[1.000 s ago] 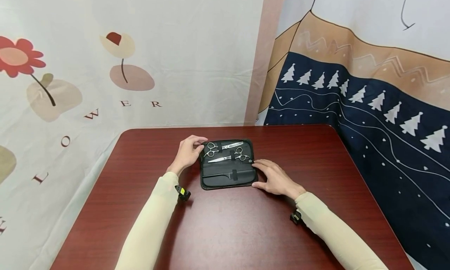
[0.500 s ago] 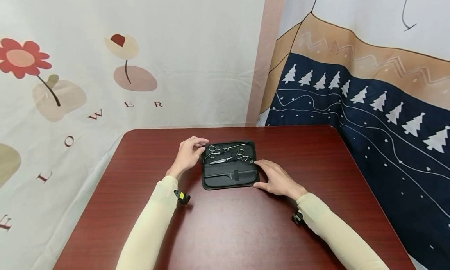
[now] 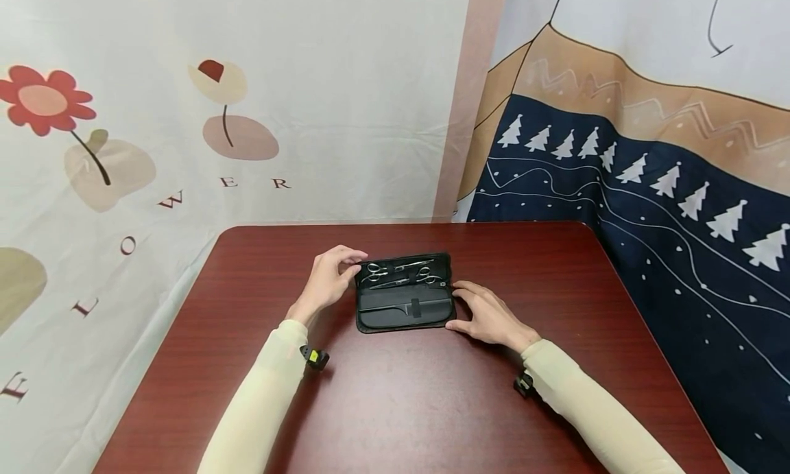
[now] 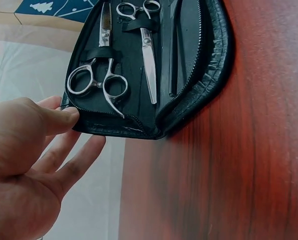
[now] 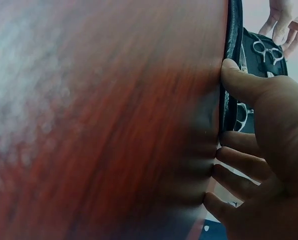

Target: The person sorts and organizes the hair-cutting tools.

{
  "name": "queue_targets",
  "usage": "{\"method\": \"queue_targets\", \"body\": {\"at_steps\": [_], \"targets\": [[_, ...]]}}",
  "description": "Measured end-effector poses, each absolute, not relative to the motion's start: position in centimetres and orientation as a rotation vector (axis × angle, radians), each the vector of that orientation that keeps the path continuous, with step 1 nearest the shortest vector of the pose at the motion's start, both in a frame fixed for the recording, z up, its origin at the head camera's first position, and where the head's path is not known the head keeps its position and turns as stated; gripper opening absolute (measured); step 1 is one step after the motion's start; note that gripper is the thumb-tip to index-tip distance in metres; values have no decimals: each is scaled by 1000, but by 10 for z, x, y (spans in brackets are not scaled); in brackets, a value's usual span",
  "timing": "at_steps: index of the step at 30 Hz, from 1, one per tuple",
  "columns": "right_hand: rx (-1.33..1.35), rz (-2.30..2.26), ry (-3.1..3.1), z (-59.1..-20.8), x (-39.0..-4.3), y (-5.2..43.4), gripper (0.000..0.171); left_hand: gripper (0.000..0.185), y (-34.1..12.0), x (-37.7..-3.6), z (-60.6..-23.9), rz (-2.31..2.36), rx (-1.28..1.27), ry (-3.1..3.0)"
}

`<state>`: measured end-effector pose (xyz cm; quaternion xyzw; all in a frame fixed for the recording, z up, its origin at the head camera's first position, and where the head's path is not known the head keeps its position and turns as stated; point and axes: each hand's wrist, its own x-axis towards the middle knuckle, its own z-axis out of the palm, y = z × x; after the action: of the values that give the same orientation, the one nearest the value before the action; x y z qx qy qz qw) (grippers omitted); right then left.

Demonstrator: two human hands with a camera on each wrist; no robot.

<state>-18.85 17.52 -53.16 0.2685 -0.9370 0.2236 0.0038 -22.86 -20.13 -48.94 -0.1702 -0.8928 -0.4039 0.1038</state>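
A black zip case [image 3: 404,313] lies unfolded on the red-brown table [image 3: 395,405]. Its far flap carries two silver scissors [image 3: 401,271] under elastic straps and is tilted up off the table. The near flap holds a black comb [image 3: 395,308]. My left hand [image 3: 330,278] pinches the far flap's left edge, thumb on the zipper and fingers below, as the left wrist view shows with the hand [image 4: 34,150], the case [image 4: 189,75] and the scissors [image 4: 96,82]. My right hand [image 3: 487,313] rests on the table with its fingers out. Its thumb [image 5: 239,75] touches the case's right edge [image 5: 231,45].
The table has rounded corners, and its far edge [image 3: 395,225] stands against hanging cloths: a flower print [image 3: 185,117] on the left and a dark blue tree print [image 3: 648,206] on the right. Both forearms wear cream sleeves with wrist straps.
The far flap with the scissors has been lifted higher and tilts toward the near flap. My left hand rose with it; my right hand stayed at the right edge.
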Motion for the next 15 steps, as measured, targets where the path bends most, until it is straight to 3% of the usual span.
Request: {"method": "queue_targets", "body": {"at_steps": [15], "targets": [[841, 706, -2950, -530, -188, 176, 72, 21, -206, -204, -490, -1119, -646, -2623]]}}
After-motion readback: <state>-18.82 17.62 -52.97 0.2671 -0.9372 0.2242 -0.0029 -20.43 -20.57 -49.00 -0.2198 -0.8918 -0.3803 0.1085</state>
